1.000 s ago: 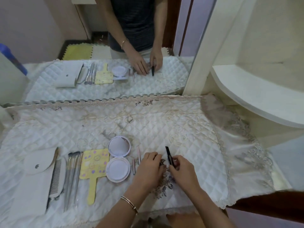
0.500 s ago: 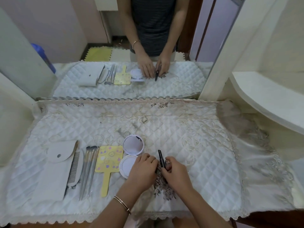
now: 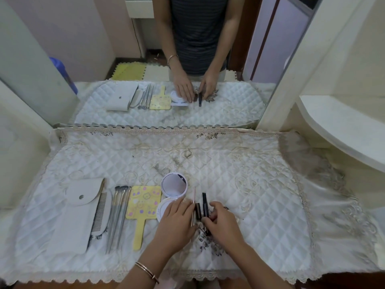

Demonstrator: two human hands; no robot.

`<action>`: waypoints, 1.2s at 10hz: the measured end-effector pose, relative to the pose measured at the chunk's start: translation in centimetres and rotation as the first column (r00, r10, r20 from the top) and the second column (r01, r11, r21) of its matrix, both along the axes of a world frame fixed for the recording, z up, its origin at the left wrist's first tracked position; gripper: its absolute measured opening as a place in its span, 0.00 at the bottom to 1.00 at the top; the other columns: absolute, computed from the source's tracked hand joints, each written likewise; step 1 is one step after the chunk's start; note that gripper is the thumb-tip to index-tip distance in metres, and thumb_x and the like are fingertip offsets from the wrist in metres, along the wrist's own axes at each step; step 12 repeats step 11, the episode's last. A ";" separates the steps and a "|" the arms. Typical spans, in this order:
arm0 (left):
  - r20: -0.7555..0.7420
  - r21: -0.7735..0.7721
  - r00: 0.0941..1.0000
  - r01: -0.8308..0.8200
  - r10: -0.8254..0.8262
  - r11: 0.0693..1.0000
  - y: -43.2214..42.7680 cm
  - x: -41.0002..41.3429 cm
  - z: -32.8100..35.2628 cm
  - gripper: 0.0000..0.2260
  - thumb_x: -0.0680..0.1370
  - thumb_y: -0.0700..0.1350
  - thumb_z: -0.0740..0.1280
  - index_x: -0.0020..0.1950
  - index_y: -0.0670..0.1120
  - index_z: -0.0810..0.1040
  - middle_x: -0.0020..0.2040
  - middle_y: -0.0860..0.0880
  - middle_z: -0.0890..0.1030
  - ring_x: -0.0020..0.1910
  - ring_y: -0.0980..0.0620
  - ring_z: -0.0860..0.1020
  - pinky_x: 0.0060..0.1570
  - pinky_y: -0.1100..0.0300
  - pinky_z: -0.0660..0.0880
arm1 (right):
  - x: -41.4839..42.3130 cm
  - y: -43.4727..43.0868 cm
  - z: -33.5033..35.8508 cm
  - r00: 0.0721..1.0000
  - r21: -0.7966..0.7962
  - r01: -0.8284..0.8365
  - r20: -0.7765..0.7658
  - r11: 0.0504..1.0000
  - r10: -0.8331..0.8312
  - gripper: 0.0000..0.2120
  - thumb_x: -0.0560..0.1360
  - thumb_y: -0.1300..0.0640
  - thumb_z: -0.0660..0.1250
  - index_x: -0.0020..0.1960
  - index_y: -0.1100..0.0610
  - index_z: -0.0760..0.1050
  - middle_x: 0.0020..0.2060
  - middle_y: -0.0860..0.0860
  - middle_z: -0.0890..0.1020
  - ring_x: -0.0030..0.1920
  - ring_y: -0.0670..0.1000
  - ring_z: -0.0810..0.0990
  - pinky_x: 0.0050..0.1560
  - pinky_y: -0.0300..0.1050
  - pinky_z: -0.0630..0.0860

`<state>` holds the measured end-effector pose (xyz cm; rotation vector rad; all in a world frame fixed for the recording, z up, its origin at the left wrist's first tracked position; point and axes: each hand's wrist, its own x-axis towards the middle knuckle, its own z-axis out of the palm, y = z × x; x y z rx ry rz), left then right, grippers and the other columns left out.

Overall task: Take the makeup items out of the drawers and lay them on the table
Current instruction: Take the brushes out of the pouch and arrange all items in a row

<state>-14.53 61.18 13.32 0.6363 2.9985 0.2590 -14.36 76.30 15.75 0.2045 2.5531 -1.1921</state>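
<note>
The head view looks down on a counter (image 3: 270, 215) under a white quilted, lace-edged cloth. Behind it stands a wall mirror (image 3: 229, 105), and a curved white shelf (image 3: 333, 130) is on the right.

Along the near left lie a flat white snap-flap pouch (image 3: 79, 207), a grey fine-toothed comb (image 3: 100, 213) against its right edge, several slim metal-handled brushes (image 3: 118, 215), a yellow paddle-shaped hand mirror (image 3: 143, 207) with cartoon prints, and a round white compact (image 3: 174, 185) hinged open. Just right of the compact rest a thin pink stick (image 3: 194, 195), a short dark tube (image 3: 197, 210) and a slim black tube (image 3: 204, 202).

The left hand (image 3: 177, 223), with a rose-gold bangle (image 3: 146, 269) at the wrist, covers part of the compact's lower half. Its grip is slack, the fingers fairly straight with their tips by the stick. The right hand (image 3: 224, 224) has its grip closed on the slim black tube's near end, which its fingers hide. Any labels are too small to read.
</note>
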 end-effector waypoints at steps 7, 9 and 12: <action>-0.077 -0.051 0.997 0.010 -0.014 0.999 -1.5 0.4 -1.5 0.25 0.69 0.61 0.55 0.61 0.51 0.70 0.58 0.54 0.81 0.64 0.50 0.65 0.61 0.51 0.60 | -1.0 -1.0 0.8 0.957 0.142 -0.286 0.088 0.948 0.275 0.21 0.74 0.56 0.64 0.66 0.51 0.64 0.59 0.53 0.69 0.59 0.53 0.72 0.60 0.46 0.70; -0.008 -0.074 1.000 0.016 -0.016 0.997 -1.4 0.7 -1.2 0.25 0.69 0.61 0.54 0.59 0.52 0.77 0.58 0.55 0.81 0.63 0.51 0.74 0.60 0.54 0.73 | -0.8 -1.0 0.9 0.962 0.148 -0.271 0.087 0.951 0.260 0.24 0.74 0.55 0.65 0.68 0.51 0.62 0.61 0.53 0.69 0.60 0.52 0.71 0.60 0.44 0.70; -0.122 -0.074 0.992 -0.014 0.005 0.997 -1.6 1.1 -1.0 0.23 0.76 0.62 0.48 0.61 0.50 0.71 0.58 0.54 0.81 0.64 0.50 0.65 0.62 0.49 0.59 | 0.0 -0.2 1.2 0.974 0.050 -0.222 0.049 0.974 0.219 0.27 0.73 0.53 0.66 0.69 0.49 0.61 0.59 0.50 0.69 0.56 0.48 0.71 0.57 0.39 0.69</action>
